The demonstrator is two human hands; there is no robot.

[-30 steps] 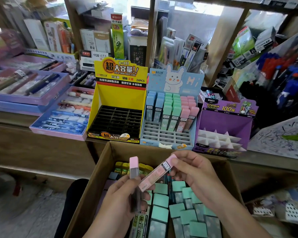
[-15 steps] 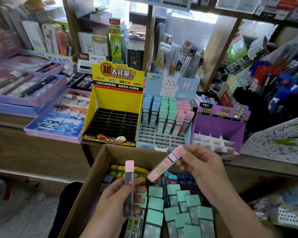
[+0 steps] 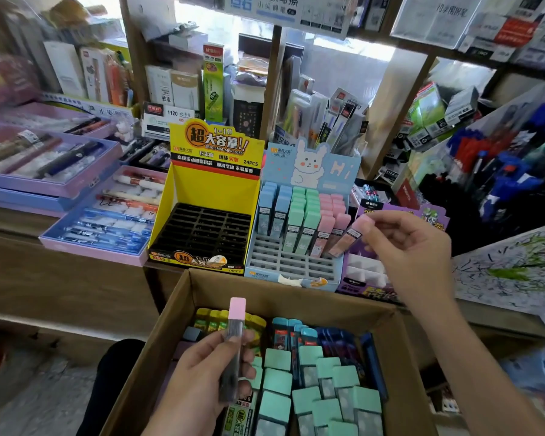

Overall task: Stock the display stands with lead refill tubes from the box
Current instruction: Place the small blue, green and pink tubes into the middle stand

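Back edge of counter, white card (image 3: 172, 113): "1120" reads; rest too blurred.
Left hand (image 3: 202, 382): over box (image 3: 177, 325), near its left wall; fingers wrapped round pink-cap tube (image 3: 235, 341), held upright, clear of stock below.
Risk, left: grip sits low on barrel while the work is on the other side. Tube could slip back into box among mint tubes (image 3: 277, 382).
Green pack (image 3: 213, 58): "G-5" at top.
Yellow stand (image 3: 214, 190): counter front edge; black grid w/ no tubes in it. Reads "1=10", "2B/0.5MM MPR-2086", "24PCS".
Blue stand (image 3: 309, 171): just right of yellow; bunny art, "Hi". Blue, mint, pink cols fill back rows; front slots open.
Second pink tube (image 3: 350, 234): tilted, lower end at front of pink col; can't tell if it's in a slot yet.
Right hand (image 3: 403, 247): pinches that tube by cap end.
Risk, right: slanted entry may catch a slot rim or shove neighbour pinks askew; if dropped, likely lands in purple stand (image 3: 368, 278).
Purple stand: right of blue; white dividers, print unreadable.
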